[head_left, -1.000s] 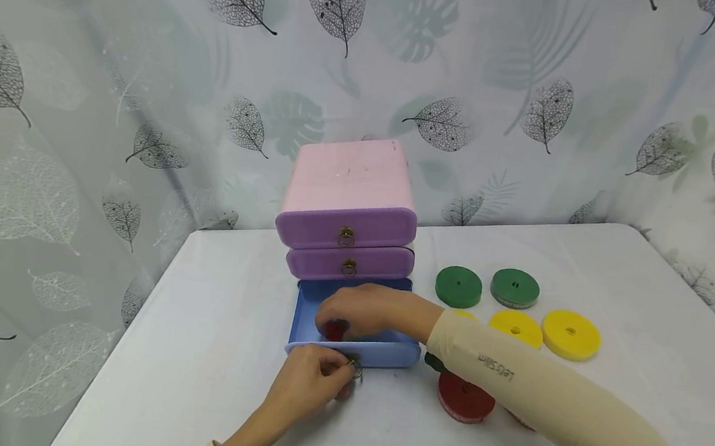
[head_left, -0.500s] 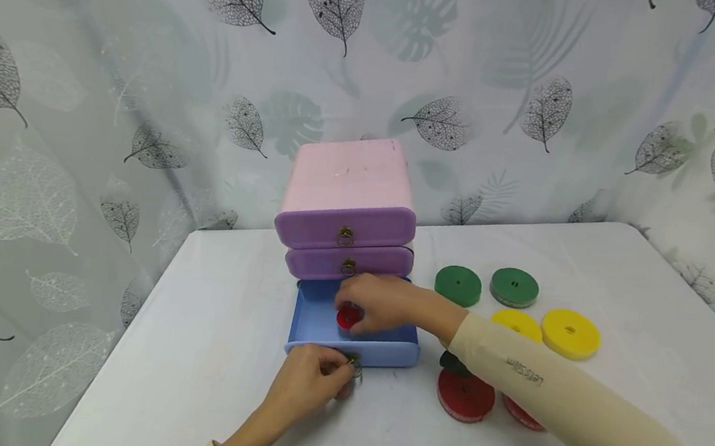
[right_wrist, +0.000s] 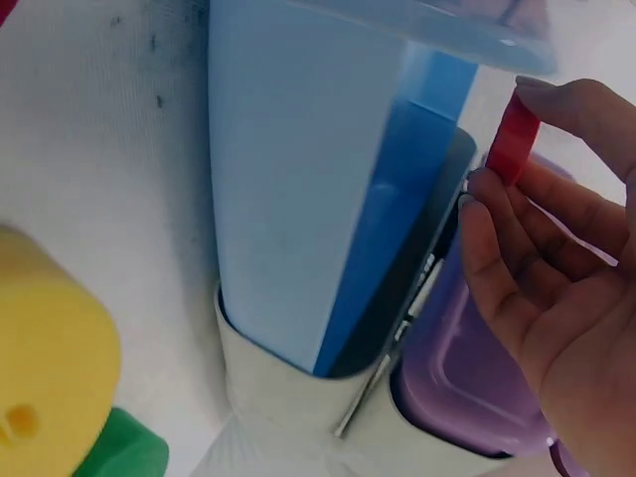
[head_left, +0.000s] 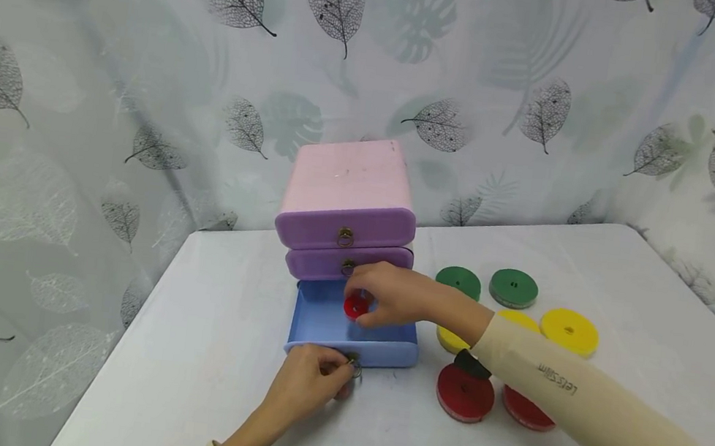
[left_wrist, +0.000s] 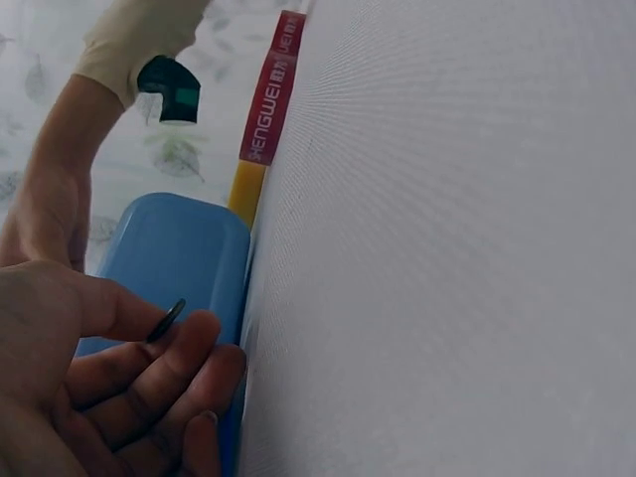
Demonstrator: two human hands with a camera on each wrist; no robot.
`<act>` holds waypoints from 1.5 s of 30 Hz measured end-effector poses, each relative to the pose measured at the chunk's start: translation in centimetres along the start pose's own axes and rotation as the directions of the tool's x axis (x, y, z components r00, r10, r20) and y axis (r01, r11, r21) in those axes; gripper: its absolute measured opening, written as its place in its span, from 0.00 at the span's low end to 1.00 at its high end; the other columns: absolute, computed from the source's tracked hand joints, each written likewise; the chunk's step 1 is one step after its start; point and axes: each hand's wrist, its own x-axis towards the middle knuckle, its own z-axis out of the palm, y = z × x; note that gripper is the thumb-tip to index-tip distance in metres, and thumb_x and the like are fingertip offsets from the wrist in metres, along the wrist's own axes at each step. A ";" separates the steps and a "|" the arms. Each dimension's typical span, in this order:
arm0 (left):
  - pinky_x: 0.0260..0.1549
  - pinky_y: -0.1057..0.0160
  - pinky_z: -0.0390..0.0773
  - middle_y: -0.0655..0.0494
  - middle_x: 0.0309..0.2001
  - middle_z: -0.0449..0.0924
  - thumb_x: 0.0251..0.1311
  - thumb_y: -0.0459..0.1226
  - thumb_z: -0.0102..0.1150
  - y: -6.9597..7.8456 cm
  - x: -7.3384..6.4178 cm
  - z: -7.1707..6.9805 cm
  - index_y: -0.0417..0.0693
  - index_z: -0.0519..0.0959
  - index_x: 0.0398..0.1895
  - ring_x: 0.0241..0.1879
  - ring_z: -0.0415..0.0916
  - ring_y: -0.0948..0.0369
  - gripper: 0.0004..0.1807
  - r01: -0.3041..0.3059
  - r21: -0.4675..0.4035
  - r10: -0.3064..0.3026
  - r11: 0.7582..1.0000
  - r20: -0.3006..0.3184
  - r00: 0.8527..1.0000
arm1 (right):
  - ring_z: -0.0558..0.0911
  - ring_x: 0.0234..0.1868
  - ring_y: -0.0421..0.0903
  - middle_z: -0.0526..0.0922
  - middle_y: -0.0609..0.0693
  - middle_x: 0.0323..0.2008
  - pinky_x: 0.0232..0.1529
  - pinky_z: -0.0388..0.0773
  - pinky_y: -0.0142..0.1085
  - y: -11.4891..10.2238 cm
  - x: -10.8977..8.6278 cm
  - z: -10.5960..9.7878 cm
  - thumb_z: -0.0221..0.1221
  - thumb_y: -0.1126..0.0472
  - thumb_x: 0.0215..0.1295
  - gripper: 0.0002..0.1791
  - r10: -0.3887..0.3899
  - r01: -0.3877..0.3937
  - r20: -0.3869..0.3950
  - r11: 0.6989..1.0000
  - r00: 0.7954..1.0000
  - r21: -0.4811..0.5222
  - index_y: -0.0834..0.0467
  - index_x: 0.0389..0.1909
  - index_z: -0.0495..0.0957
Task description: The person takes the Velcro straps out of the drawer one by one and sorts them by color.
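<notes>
My left hand [head_left: 311, 379] pinches the ring pull [left_wrist: 167, 320] on the front of the pulled-out blue drawer [head_left: 382, 354]. Between thumb and fingertips, my right hand [head_left: 389, 296] holds a small red tape roll [head_left: 356, 307] with a hole in its middle. In the head view the roll overlaps the drawer's inside, toward the back; the right wrist view has the red roll [right_wrist: 514, 139] on edge, pinched above the drawer's side wall. The drawer is the lowest of the pink cabinet [head_left: 349, 178], below two closed purple drawers [head_left: 323, 233].
Right of the cabinet lie larger flat rolls: green [head_left: 513, 288], yellow [head_left: 569, 331] and red [head_left: 465, 393], with red lettered "HENGWEI" on its side. A dark wrist-camera mount [head_left: 472, 364] sits on my right wrist. A leaf-print curtain [head_left: 375, 70] hangs behind the white table [head_left: 208, 309].
My right hand has moved back and slightly right from the drawer's front part, carrying the small red roll. My left hand stays on the ring pull, and the drawer has not moved.
</notes>
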 end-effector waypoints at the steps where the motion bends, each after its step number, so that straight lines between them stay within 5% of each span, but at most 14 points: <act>1: 0.13 0.68 0.68 0.65 0.12 0.75 0.55 0.37 0.58 0.0 0.1 0.0 0.55 0.82 0.19 0.14 0.70 0.67 0.09 -0.004 0.003 0.004 1.000 -0.001 1.000 | 0.76 0.36 0.39 0.76 0.43 0.38 0.36 0.74 0.26 0.0 -0.2 -0.2 0.67 0.55 0.52 0.19 0.002 -0.002 -0.007 1.000 1.000 0.002 0.54 0.45 0.79; 14: 0.10 0.67 0.66 0.64 0.13 0.76 0.55 0.37 0.58 0.2 1.0 -0.4 0.53 0.83 0.21 0.13 0.69 0.68 0.08 -0.017 0.009 0.017 1.000 0.003 1.000 | 0.75 0.35 0.40 0.76 0.43 0.37 0.35 0.74 0.27 0.4 -2.5 -1.9 0.66 0.54 0.52 0.18 0.046 -0.046 -0.024 0.999 0.999 -0.003 0.54 0.44 0.79; 34: 0.12 0.67 0.67 0.67 0.12 0.74 0.55 0.39 0.58 -0.6 4.3 -0.9 0.53 0.83 0.20 0.13 0.69 0.68 0.09 -0.077 0.050 0.080 0.996 -0.075 0.994 | 0.76 0.35 0.38 0.75 0.40 0.36 0.33 0.74 0.28 0.8 -5.9 -3.6 0.66 0.52 0.52 0.18 0.100 -0.100 -0.064 0.995 0.993 -0.007 0.51 0.45 0.77; 45: 0.12 0.67 0.66 0.67 0.12 0.74 0.56 0.41 0.59 -0.9 6.3 -0.7 0.53 0.83 0.19 0.14 0.69 0.67 0.10 -0.057 0.056 0.061 0.997 -0.072 0.996 | 0.76 0.35 0.38 0.75 0.38 0.37 0.31 0.75 0.29 1.1 -8.7 -4.5 0.67 0.52 0.50 0.18 0.197 -0.197 -0.070 0.980 0.978 0.011 0.48 0.44 0.77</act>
